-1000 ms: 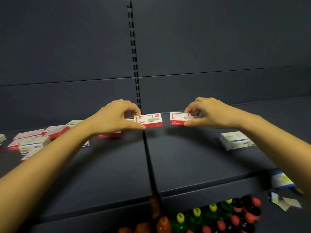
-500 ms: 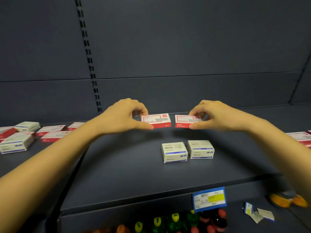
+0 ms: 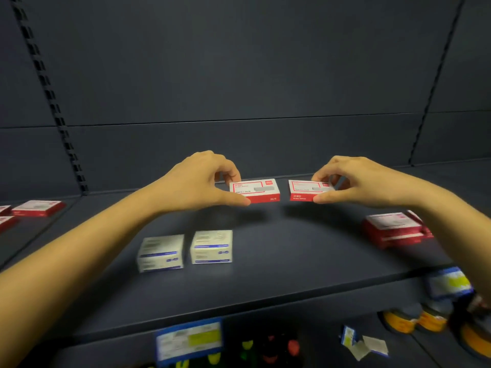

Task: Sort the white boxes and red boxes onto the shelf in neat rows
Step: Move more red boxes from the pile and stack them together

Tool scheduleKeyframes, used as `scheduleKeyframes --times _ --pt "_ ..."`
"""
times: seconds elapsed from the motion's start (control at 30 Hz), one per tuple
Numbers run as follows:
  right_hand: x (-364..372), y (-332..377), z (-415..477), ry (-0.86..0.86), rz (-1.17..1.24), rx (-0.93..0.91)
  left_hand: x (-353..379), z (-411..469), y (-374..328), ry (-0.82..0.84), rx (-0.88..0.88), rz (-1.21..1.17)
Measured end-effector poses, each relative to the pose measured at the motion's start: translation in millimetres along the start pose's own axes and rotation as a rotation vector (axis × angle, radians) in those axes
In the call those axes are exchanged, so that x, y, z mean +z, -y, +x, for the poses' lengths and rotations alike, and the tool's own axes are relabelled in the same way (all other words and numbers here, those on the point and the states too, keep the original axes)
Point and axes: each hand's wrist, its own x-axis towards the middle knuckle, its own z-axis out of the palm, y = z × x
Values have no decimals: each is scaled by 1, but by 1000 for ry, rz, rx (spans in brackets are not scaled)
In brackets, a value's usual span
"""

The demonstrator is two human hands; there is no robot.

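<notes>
Both hands are busy in this one. The left hand (image 3: 196,181) is pinching a red box (image 3: 256,191) by its left end, with the thumb along the front edge and the fingers curled over the back. The right hand (image 3: 356,181) grips a second red box (image 3: 308,191) the same way by its right end.

The 2 boxes are level with each other with a small gap between them, white-and-red tops facing up. They're held just off the shelf (image 3: 292,248) toward its back edge, roughly mid-width, and there's a soft shadow under each.

Closer to the front edge, left of the middle, 2 white boxes (image 3: 211,247) with blue stripes lie side by side. They're close together but not touching.

Near the right end there's a stack of red boxes (image 3: 393,228), partly hidden behind the right forearm and too blurry to count. At the left end a few loose red boxes (image 3: 37,208) lie flat.

A blue price tag (image 3: 188,338) with a yellow patch hangs on the shelf's front lip. The text on it is unreadable. There are some coloured caps under the shelf, too smeared to tell what they are.
</notes>
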Motion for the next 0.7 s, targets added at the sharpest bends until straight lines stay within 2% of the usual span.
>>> scheduleKeyframes --times 0.4,0.7 --pt "-44 -134 -45 81 80 -73 81 67 -118 77 -38 20" --pt "-53 -175 -73 73 117 -118 121 86 -156 156 -37 40"
